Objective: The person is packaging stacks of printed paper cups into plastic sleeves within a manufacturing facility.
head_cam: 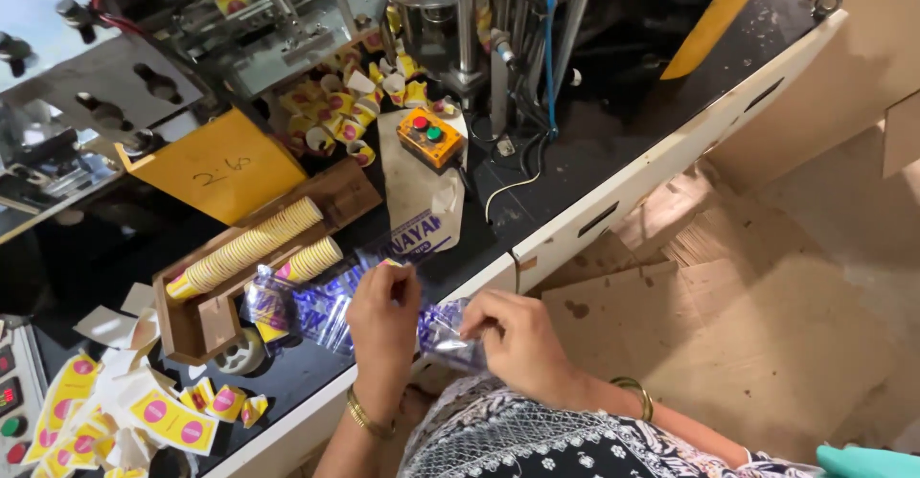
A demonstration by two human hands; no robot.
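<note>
A clear plastic sleeve (383, 310) printed in blue and purple lies stretched across the near edge of the black tabletop (585, 167). Both hands grip it. The left hand (383, 320) pinches its middle between thumb and fingers, and the right hand (517, 339) is closed on its crumpled end, which hangs just over the tabletop's near edge. The two hands sit close together, side by side. Each wrist wears a gold bangle.

The sleeve's far end holds a short stack of yellow paper cups (268, 320). Just beyond it stands a wooden tray (216, 320), set at a slant, with a long stack of yellow cups (244, 248) lying in it and a shorter stack (309, 260) beside that.

Loose yellow cup blanks with pink dots (163, 416) are piled at the tabletop's near left corner. Towards the far edge lie a heap of loose small cups (345, 104), an orange control box (430, 138) with a red and a green button, and machine parts with cables. Flattened cardboard (738, 344) covers the floor off the tabletop's right edge.
</note>
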